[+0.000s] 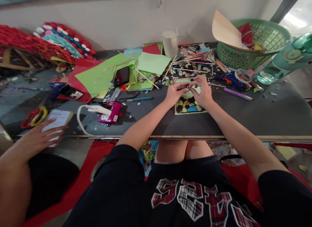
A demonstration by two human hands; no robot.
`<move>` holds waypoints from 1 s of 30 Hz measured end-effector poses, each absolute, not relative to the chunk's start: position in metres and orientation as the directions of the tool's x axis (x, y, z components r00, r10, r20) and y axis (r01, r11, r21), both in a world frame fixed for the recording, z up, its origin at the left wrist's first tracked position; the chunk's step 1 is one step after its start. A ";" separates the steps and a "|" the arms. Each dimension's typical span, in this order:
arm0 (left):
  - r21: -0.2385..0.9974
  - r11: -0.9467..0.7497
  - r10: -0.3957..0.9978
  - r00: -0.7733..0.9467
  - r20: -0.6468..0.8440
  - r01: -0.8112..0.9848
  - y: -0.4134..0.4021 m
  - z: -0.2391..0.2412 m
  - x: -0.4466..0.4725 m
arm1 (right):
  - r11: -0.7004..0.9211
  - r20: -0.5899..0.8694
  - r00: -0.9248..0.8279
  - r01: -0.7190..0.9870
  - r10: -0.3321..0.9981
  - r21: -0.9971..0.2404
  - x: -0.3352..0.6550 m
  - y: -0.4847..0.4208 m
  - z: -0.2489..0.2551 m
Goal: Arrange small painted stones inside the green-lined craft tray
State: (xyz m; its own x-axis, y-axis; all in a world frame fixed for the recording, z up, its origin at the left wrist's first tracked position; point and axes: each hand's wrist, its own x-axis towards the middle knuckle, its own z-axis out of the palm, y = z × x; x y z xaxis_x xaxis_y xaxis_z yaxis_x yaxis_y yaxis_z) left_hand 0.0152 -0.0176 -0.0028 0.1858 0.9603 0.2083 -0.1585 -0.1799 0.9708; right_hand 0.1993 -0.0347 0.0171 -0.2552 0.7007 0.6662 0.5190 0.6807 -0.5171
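My left hand [175, 93] and my right hand [201, 92] meet fingertip to fingertip over a small wooden-stick frame [179, 112] on the dark table [255, 116]. The frame holds several painted pebbles [192, 108] in blue, yellow and black on pale green paper. Both hands pinch something tiny between them; what it is cannot be made out. More loose pebbles [181, 72] lie just beyond the frame.
Another person's hand [40, 136] holds a phone [58, 118] at the left. A pink device [110, 112] with a white cable, a black phone [122, 76], green and red paper sheets [102, 74], a blue glue gun [230, 78], a green basket [253, 45] and a teal bottle [285, 61] crowd the table.
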 end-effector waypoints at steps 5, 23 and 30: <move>0.973 -0.174 0.958 0.204 0.203 -0.152 -0.018 -0.003 0.014 | 0.686 0.671 -0.258 0.518 0.695 -0.511 0.199 -0.034 0.018; 0.967 -0.194 0.953 0.201 0.226 -0.167 -0.017 -0.003 0.016 | 0.695 0.679 -0.268 0.523 0.684 -0.494 0.199 -0.033 0.015; 0.959 -0.250 0.941 0.198 0.274 -0.137 -0.018 0.001 0.016 | 0.697 0.693 -0.231 0.491 0.683 -0.523 0.197 -0.032 0.015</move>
